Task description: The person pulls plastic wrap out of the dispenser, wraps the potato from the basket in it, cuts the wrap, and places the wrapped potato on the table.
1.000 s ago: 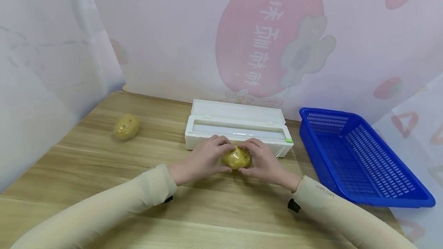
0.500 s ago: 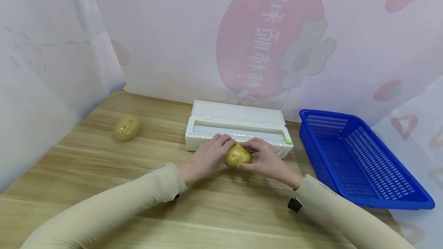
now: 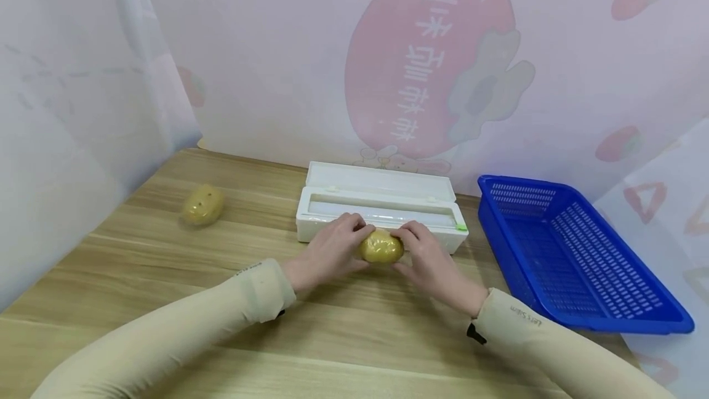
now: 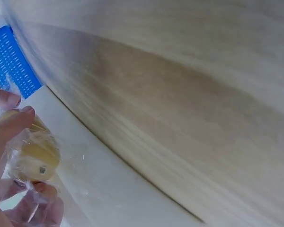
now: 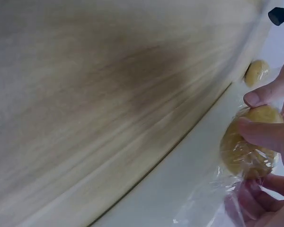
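Observation:
Between both hands, in front of a white box, is a potato [image 3: 382, 247] in shiny clear plastic film. My left hand [image 3: 334, 246] grips its left side, with fingers over the top and thumb at the near side. My right hand [image 3: 431, 265] holds the right end with curled fingers and thumb. Loose crinkled cling film [image 4: 75, 163] hangs about the potato in the left wrist view. In the right wrist view the film [image 5: 203, 203] trails below the fingers. The cling film dispenser box [image 3: 382, 229] stands just behind the hands, its lid raised and a white roll inside.
A second potato [image 3: 203, 205], looking glossy and wrapped, lies at the left of the wooden table [image 3: 183, 288]. The blue plastic basket [image 3: 512, 251] stands at the right, partly over the table's edge. A printed cloth [image 3: 266, 66] hangs behind the table.
The potato has been turned between the hands, and its upper side now looks smoother. The left hand has moved slightly right, and the right hand has shifted its grip.

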Available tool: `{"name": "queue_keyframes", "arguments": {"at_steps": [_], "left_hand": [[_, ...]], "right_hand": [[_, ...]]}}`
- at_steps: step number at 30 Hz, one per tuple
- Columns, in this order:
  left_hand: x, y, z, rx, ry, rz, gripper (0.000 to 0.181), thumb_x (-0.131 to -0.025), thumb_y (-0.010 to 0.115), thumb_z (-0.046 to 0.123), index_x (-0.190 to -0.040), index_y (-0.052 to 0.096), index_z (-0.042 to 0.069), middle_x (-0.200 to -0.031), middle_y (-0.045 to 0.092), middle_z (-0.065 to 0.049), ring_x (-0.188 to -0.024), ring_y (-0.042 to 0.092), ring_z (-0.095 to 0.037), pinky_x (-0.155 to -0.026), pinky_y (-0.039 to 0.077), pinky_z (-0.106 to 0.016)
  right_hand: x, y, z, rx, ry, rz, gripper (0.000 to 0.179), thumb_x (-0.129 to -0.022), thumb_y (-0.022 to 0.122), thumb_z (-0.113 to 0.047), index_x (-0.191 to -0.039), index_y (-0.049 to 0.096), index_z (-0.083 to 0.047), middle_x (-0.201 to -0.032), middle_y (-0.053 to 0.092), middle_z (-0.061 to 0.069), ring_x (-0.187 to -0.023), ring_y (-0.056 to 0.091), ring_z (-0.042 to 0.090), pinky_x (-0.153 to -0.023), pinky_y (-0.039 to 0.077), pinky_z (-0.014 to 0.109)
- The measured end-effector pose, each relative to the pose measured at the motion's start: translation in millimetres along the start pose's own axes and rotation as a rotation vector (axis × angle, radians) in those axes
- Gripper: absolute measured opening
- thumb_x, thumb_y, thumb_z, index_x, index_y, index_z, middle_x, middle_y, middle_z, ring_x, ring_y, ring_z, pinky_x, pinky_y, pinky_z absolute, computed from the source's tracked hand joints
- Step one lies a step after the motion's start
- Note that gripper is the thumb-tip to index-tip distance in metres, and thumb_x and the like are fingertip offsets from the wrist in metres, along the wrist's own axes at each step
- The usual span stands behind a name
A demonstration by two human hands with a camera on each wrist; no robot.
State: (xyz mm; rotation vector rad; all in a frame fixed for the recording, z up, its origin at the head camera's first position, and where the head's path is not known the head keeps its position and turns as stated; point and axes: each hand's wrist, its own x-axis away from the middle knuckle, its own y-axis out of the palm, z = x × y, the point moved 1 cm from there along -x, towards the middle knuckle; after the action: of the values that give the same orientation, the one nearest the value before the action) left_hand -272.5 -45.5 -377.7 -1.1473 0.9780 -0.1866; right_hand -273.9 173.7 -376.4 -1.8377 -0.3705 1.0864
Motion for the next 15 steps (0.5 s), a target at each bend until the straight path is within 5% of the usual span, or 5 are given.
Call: {"name": "queue_keyframes", "arguments": {"at_steps": [6,15], "left_hand": [[1.6,-3.1,3.3,-0.047,-0.030,0.000,0.061,-0.066,0.094,0.031,-0.108,0.063,0.000,-0.099,0.065,-0.011,-0.088,0.060,-0.024,-0.076,0.053,-0.034],[3.9,-2.8,3.3,0.007,-0.024,0.028,0.057,-0.067,0.093,0.029,-0.109,0.066,0.001,-0.098,0.069,-0.010,-0.087,0.062,-0.022,-0.072,0.055,-0.033]], "right_hand": [[1.5,1,6,-0.110,0.095,-0.038,0.054,-0.075,0.088,-0.009,-0.122,0.063,0.000,-0.107,0.065,0.008,-0.093,0.064,0.019,-0.078,0.054,0.032],[0.9,1,12,-0.060,0.038,-0.001,0.054,-0.071,0.090,-0.017,-0.118,0.070,-0.002,-0.095,0.058,0.006,-0.086,0.054,0.018,-0.072,0.049,0.034]]}}
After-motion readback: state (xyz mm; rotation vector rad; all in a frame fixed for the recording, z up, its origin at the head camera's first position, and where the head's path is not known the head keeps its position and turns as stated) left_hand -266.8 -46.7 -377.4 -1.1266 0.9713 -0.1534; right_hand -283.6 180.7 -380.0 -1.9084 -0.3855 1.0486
